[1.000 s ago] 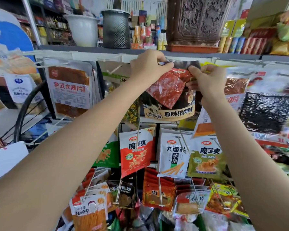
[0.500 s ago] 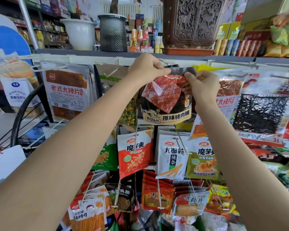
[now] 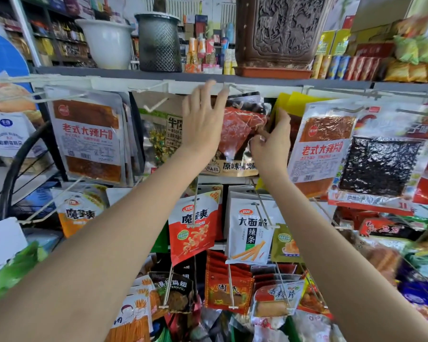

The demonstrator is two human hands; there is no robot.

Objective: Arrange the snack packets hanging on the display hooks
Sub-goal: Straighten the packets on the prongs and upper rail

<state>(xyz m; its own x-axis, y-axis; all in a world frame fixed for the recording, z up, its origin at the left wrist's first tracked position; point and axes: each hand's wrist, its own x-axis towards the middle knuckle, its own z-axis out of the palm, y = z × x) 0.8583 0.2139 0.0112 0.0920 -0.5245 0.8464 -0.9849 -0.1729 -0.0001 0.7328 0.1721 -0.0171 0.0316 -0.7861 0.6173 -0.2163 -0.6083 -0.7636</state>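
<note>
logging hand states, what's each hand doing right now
Left hand: open, fingers spread in front of the dark jerky packet, gripping nothing.
Right hand: fingers curled at the packet's right edge; grip cannot be told.

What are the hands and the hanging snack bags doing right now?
left hand: open, fingers spread, against the dark jerky packet's left side.
right hand: fingers curled on the jerky packet's right edge.
dark jerky packet: up at the top row, tilted; its hook is hidden.
red-and-white packet: hanging on its hook, slightly tilted.
white strip-snack packet: hanging on its hook.
</note>
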